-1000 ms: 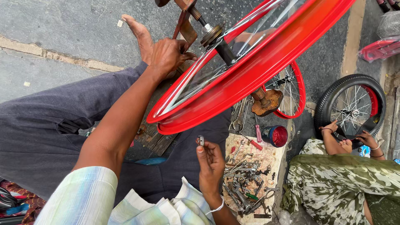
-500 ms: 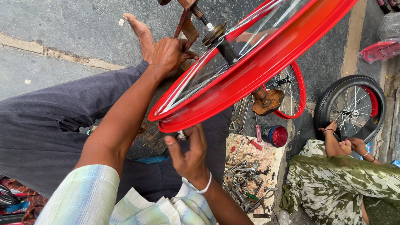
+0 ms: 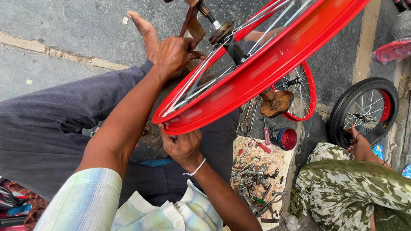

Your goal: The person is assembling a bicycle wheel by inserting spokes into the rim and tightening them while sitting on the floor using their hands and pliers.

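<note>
Head view looks down on a flat tray (image 3: 283, 159) of worn board on the ground, at the right of the person's lap; on it lies a heap of spanners, pliers and small metal tools (image 3: 255, 183), with a red-handled screwdriver (image 3: 262, 146) at its upper edge. Just beside the tray stands a small round tin (image 3: 284, 138) with a red inside; what it holds cannot be told.

Across the middle runs a large red wheel rim (image 3: 274, 64), tilted, with silver spokes running to a hub (image 3: 220, 31) on a rusty stand. Behind it a smaller red wheel (image 3: 305, 92) leans, partly hidden by the rim, and a rusty part (image 3: 276, 104) hangs between them. At the far right another person in patterned green clothes (image 3: 346, 188) has a hand (image 3: 360, 145) on a tyred wheel (image 3: 364, 109).

The left hand (image 3: 174, 53) reaches up over the dark-trousered leg, its fingers closed around the stand near the hub. The right hand (image 3: 183, 145), with a white band at the wrist, is at the rim's lowest edge, fingers pinched shut on the rim's lip; a bare foot (image 3: 145, 32) rests on the pavement beyond.
</note>
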